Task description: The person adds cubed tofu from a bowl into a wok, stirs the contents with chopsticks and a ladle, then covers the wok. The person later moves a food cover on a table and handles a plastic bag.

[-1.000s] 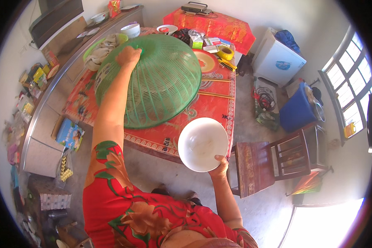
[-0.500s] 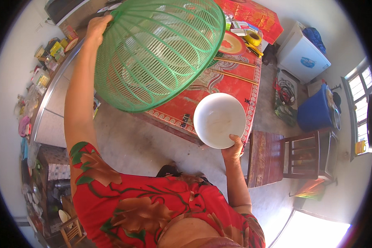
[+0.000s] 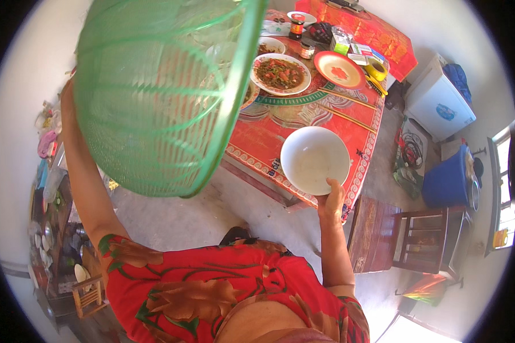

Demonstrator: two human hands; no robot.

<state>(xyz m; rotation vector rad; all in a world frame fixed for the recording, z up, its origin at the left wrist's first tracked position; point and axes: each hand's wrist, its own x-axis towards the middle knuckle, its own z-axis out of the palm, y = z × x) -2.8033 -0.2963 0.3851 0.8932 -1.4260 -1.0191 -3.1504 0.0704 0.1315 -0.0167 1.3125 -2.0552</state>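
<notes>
A large green mesh food cover is raised and tilted over the left side of the table. My left hand grips it at its far side, mostly hidden behind the mesh. In my right hand is a white bowl, thumb over its near rim, held above the table's near edge. The bowl's inside shows faint marks. Past the cover's rim lie a plate of cooked food with red and green pieces and a smaller dish of food behind it. Another plate is partly hidden by the cover.
On the red-clothed table are chopsticks, an orange-rimmed plate, jars, small boxes and a yellow tape roll. A wooden chair and bench stand at right, with a blue bin and white freezer beyond.
The green cover has swung left and nearer to me, uncovering plates of food on the table. The white bowl, still in my right hand, has shifted slightly right in view.
</notes>
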